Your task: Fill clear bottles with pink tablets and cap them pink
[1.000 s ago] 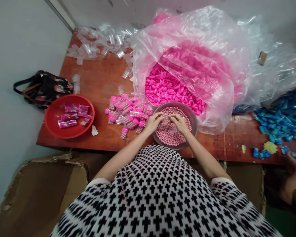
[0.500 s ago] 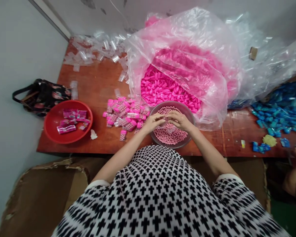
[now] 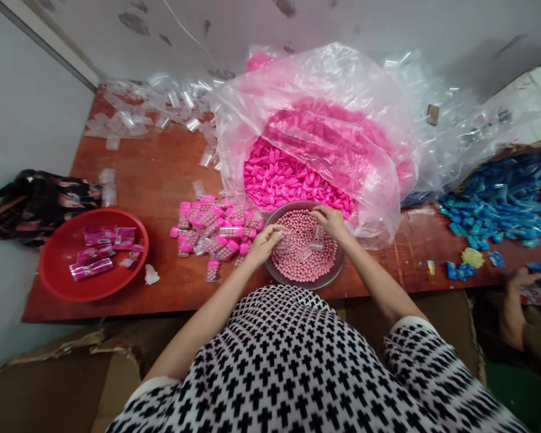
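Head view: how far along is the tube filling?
Done: a pile of filled, pink-capped tubes lies left of the bowl. In hand: the left hand seems to pinch a clear tube over the pink beads; the right hand is at the bowl's far rim. Left: many empty tubes at the back of the table, and a full bag of pink caps.

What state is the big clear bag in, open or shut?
Open: the bag gapes toward the bowl, with loose pink caps bare inside.
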Demonstrator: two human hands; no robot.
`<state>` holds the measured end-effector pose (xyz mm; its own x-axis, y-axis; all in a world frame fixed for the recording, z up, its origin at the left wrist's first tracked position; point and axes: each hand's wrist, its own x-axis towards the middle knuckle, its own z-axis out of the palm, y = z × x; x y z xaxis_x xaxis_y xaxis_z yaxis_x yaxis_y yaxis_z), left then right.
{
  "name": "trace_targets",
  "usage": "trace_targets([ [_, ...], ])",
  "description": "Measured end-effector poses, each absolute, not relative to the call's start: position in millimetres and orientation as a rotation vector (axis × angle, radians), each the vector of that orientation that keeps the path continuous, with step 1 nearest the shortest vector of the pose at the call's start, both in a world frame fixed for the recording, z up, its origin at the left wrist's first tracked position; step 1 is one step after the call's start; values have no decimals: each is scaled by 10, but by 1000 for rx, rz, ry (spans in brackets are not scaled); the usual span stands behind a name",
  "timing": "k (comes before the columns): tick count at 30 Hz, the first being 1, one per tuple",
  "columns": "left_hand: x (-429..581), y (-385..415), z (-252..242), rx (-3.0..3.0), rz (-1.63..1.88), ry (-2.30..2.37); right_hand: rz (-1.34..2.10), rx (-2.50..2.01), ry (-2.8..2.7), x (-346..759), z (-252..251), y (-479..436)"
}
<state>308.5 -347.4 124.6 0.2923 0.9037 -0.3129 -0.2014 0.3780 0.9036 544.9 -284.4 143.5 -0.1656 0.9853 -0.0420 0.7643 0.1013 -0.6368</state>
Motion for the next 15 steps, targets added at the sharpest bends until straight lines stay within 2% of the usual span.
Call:
trace_targets([
  [5, 3098, -3503, 1328, 707, 905, 997, 455, -2172, -1782, 5355, 1322, -2057],
  [10, 3041, -3475, 1356, 758, 963, 1031, 443, -2457, -1640, 5216, 1216, -1679],
  [12, 3022, -3451, 1354, 755, 985, 1051, 457, -2415, -1637, 5242, 1200, -1663],
  [15, 3048, -3388, 1371, 672, 1022, 1031, 572, -2076, -1690, 5340, 1243, -1769],
])
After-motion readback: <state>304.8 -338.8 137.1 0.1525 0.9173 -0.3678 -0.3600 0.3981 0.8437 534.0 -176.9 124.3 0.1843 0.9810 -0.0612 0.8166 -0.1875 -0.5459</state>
